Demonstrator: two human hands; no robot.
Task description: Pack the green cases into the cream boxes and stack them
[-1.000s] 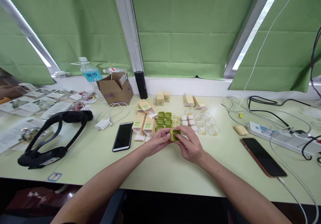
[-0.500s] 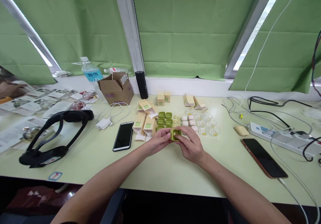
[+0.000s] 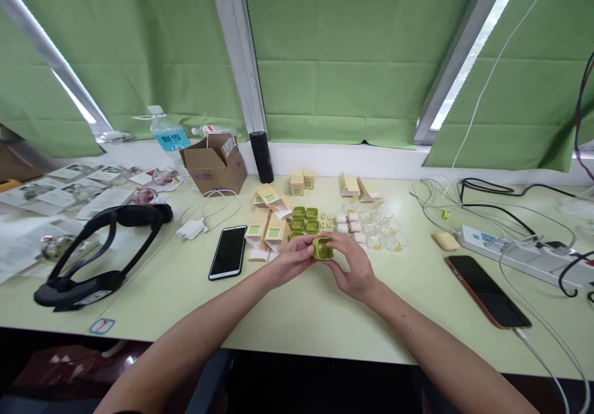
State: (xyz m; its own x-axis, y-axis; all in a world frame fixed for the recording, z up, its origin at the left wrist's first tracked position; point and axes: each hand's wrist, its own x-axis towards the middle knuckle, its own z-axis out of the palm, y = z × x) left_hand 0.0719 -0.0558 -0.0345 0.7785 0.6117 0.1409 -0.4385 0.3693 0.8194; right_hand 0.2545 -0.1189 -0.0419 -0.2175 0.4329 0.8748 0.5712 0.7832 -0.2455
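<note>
A small square olive-green cup [image 3: 323,249] is tipped towards me, its hollow inside showing. My left hand [image 3: 293,260] grips its left side, thumb at the rim. From the right, my right hand [image 3: 353,270] has fingers on the cup's rim and the thumb near its lower side. Just beyond my hands stand several matching green cups [image 3: 312,213] in rows, the nearest partly hidden by my fingers. Beside them lie tiny yellowish pieces [image 3: 326,217], pale pink-white round pieces [image 3: 342,218] and clear plastic domes [image 3: 383,222].
Kraft-paper boxes [image 3: 275,231] lie left of the cups, with small boxes [image 3: 297,184] and folded cards [image 3: 349,185] behind. Phones [image 3: 229,252] flank the work, and a power strip [image 3: 505,250] with cables lies right. A black headset [image 3: 99,278], cardboard box [image 3: 216,166] and black bottle [image 3: 262,157] stand left.
My right fingers have drawn back from deep inside the green cup to its rim. The cup has shifted slightly left, and its inside shows more.
</note>
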